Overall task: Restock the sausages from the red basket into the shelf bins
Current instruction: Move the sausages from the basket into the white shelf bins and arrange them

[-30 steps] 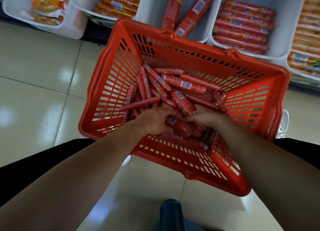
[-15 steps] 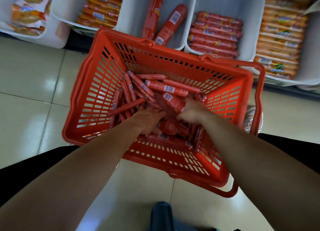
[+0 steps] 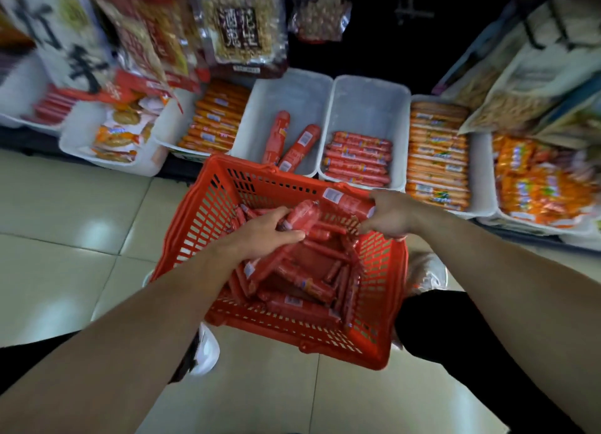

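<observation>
The left hand [image 3: 260, 230] curls its fingers round a thick red plastic-wrapped sausage [image 3: 300, 217], and the right hand [image 3: 390, 217] grips a second white-labelled red sausage [image 3: 349, 202] over the red slatted plastic basket [image 3: 247, 165]. The white plastic shelf bin [image 3: 292, 89] ahead holds just two. A heap of red sausages [image 3: 305, 284] fills the basket floor, so restocking looks barely begun.
</observation>
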Demonstrator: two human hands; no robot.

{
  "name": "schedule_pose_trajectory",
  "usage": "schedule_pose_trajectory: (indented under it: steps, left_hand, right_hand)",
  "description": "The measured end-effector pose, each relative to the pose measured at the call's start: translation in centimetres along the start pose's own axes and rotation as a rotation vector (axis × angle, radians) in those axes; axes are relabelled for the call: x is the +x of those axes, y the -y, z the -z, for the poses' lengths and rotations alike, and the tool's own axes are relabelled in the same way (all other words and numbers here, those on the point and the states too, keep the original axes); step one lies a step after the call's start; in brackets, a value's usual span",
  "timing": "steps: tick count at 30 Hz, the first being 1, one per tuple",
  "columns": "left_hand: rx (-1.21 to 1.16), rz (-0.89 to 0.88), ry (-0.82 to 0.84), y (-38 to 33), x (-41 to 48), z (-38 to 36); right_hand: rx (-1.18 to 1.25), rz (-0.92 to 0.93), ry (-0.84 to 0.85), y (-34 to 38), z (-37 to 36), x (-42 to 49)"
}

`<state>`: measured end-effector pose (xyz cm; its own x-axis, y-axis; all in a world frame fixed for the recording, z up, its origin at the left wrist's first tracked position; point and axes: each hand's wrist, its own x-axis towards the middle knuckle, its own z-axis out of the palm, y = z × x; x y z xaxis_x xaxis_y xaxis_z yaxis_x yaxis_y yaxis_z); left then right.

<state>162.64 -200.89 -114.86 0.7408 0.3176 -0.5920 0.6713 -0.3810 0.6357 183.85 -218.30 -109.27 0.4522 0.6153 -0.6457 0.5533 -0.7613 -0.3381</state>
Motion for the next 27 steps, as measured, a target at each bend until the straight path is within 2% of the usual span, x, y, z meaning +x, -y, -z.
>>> schedule_pose_trajectory:
  steps: [5, 7, 11, 16, 23, 27]
  left_hand:
    - [0.065, -0.016, -0.061, -4.5, -2.4, 5.8]
    - [0.174, 0.018, -0.057, -6.2, -3.1, 8.1]
    - [0.353, 0.077, -0.065, -7.4, -3.6, 10.8]
    - [0.281, 0.066, -0.058, -5.4, -2.8, 11.9]
    - [0.089, 0.147, -0.196, -4.2, 0.1, 14.9]
    - [-0.009, 0.207, -0.266, -2.1, 0.8, 16.6]
  right_hand:
    - [-0.147, 0.037, -0.069, -0.1, 6.2, -3.2]
    - [-0.185, 0.037, -0.078, -0.3, 8.5, -3.9]
    - [-0.112, 0.029, -0.079, -1.3, 9.8, -3.6]
    - [-0.095, 0.049, -0.086, 0.6, 8.3, -0.2]
    - [0.006, 0.103, -0.168, 9.3, 6.0, 7.7]
    - [0.019, 0.012, -0.111, 13.3, 5.1, 12.4]
